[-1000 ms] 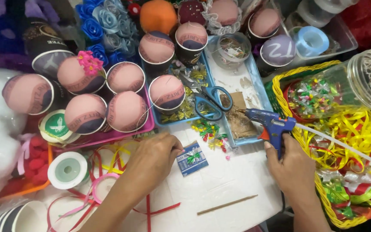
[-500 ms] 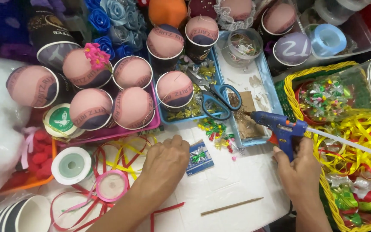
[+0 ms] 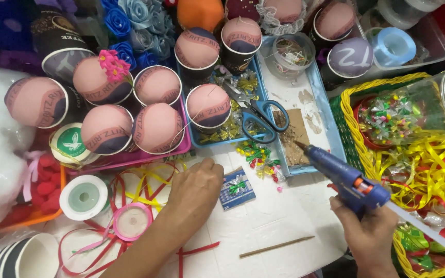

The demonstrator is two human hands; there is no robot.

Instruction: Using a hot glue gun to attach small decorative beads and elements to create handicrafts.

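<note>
Lifted clear of the tray now, the blue glue gun (image 3: 347, 179) sits gripped in the right hand (image 3: 369, 231), while the left hand (image 3: 195, 189) rests flat, fingers loosely together, beside the small bow card (image 3: 237, 188), which looks still unglued.

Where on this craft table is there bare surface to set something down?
Bare white table lies between left hand, right hand and wooden stick. Crowded: cups on pink tray, ribbon spools, yellow basket.
</note>
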